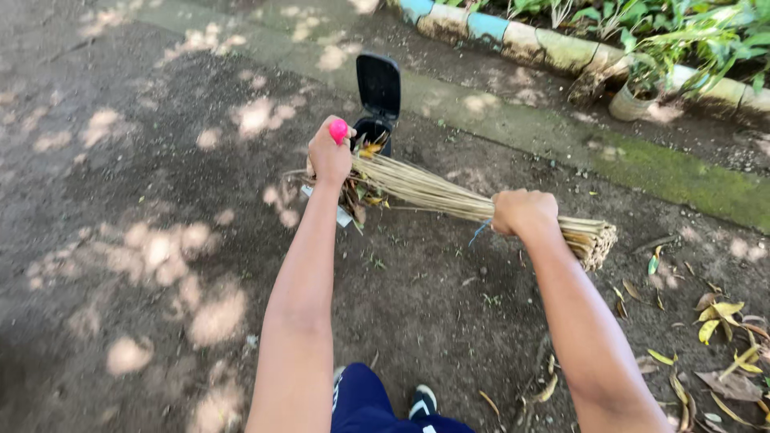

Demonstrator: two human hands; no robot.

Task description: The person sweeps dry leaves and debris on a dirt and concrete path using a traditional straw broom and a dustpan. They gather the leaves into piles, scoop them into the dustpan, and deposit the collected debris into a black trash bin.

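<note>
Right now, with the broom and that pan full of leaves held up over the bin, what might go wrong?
1. Leaves piled under the left hand could slip off beside the small black bin, whose mouth looks narrow.
2. The stick broom, gripped by the right hand, might knock the bin's raised lid.
3. Loose bristles could flick debris back onto the ground.
</note>
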